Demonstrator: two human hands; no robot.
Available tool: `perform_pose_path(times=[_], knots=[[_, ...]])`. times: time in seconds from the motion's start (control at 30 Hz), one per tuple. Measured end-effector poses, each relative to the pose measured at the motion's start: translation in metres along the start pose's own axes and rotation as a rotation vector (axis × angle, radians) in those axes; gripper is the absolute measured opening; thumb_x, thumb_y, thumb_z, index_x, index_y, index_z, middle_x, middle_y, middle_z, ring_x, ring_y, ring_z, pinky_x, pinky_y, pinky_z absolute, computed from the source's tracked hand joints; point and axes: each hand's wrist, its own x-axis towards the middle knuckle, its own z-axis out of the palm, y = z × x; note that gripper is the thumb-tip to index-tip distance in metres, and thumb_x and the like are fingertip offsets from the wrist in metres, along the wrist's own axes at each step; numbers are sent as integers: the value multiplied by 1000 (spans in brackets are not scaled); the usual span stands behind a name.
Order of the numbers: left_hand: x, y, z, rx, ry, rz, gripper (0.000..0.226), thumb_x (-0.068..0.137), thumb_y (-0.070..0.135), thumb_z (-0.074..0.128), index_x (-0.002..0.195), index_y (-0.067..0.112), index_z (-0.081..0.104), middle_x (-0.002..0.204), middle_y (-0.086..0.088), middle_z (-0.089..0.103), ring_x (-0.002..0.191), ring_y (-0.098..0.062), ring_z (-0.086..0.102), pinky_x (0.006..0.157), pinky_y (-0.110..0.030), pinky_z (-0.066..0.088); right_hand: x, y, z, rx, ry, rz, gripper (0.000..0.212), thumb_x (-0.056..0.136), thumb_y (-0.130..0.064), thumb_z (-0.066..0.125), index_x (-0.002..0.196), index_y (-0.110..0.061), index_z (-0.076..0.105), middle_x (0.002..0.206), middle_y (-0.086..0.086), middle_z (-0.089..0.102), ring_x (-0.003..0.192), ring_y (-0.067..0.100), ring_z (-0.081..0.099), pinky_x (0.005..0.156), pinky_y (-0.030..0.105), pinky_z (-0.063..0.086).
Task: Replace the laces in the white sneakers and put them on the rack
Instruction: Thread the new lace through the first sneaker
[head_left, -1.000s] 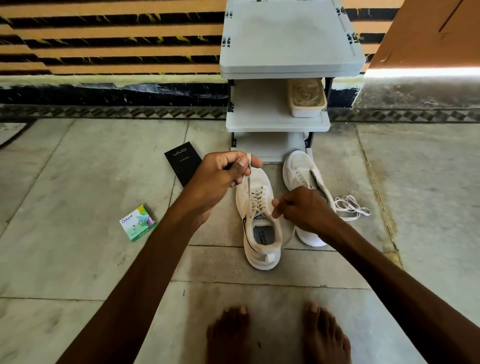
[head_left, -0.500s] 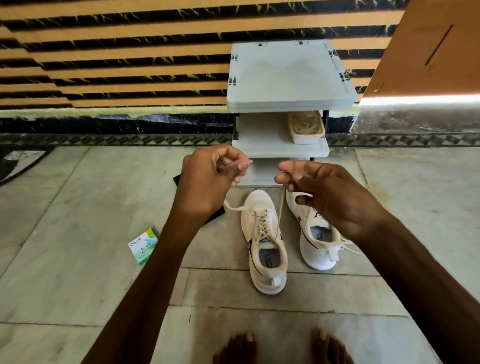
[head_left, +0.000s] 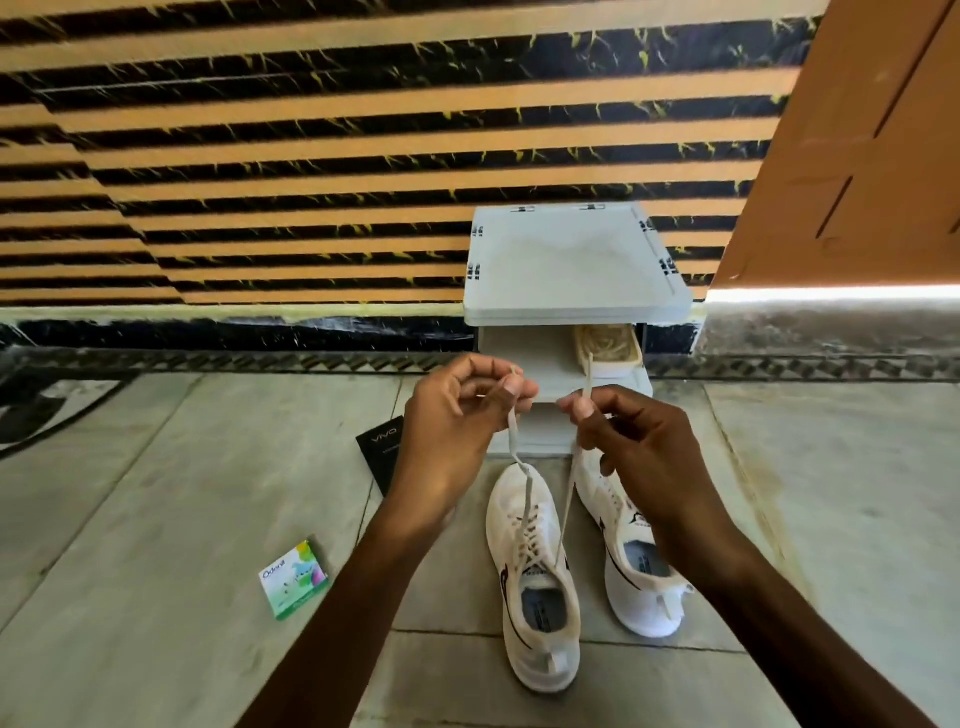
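Left hand (head_left: 457, 441): thumb and forefinger pinch one end of a flat cream shoelace (head_left: 511, 434), the other fingers curled; right hand (head_left: 641, 447): fingertips pinch the other end of the same shoelace, its tip standing up above them; both hands are raised side by side, near each other but apart; directly below the grip, the two strands run down into the eyelets of a white mesh sneaker with black side stripe (head_left: 537, 597), which stands on the grey marble tile floor (head_left: 156, 519) with its toe pointing away from the person and its lacing crossed over the tongue; below the right-hand grip, just beside the first shoe, stands a second white sneaker (head_left: 644, 582), partly hidden by the right wrist; beyond the grip stands a grey plastic tiered shoe rack (head_left: 571, 260) against an orange-and-black striped wall (head_left: 260, 156); on its middle shelf sits a cream rectangular basket (head_left: 618, 369) holding pale coiled strands; left of the grip, partly behind the left hand, lies a flat black box lettered vivo (head_left: 376, 447); lower left of the grip lies a small green-and-white carton (head_left: 293, 579).
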Motion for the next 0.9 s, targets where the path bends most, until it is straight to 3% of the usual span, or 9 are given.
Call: perform_pose_path(times=[0.1,0.2,0.4,0.57,0.77,0.9], knots=[[-6,1,2,49,-1,4,11,90,26,68,99,21,71,95,5,72,95,-11,68,85,-28,55,0,1,-1,6,13,-17,15,92,-29,62,89,-24,76,75,-3,70,62,6,57,56,17,43],[-9,8,3,33,-5,-17,11,90,25,66,99,23,73,93,10,72,90,-5,65,76,-18,51,0,0,-1,-11,19,-48,16,94,-27,61,90,-22,76,71,-1,68,59,7,55,56,15,42],[-13,23,2,-6,-28,-6,15,91,23,64,103,22,73,98,12,73,85,2,63,73,-21,43,-2,-7,2,-14,34,-184,20,98,-24,53,93,-18,72,70,4,65,58,13,54,54,17,42],[-16,26,2,-41,-37,25,19,86,27,68,101,18,73,90,9,72,82,0,62,74,-23,44,-4,-12,6,-11,0,-293,21,99,-22,52,88,-13,68,69,0,62,59,6,53,56,20,41],[-19,27,2,-85,-42,38,28,77,32,69,98,14,74,92,5,73,80,-1,61,68,-12,46,-6,-20,9,-10,71,-317,21,95,-26,56,85,-16,71,74,-6,68,67,7,60,59,24,45],[-21,28,1,-87,-47,23,28,76,32,69,98,14,73,91,5,73,79,-1,61,68,-12,46,-7,-22,10,-3,85,-324,19,96,-25,58,85,-17,72,74,-6,68,70,8,62,61,22,45]])
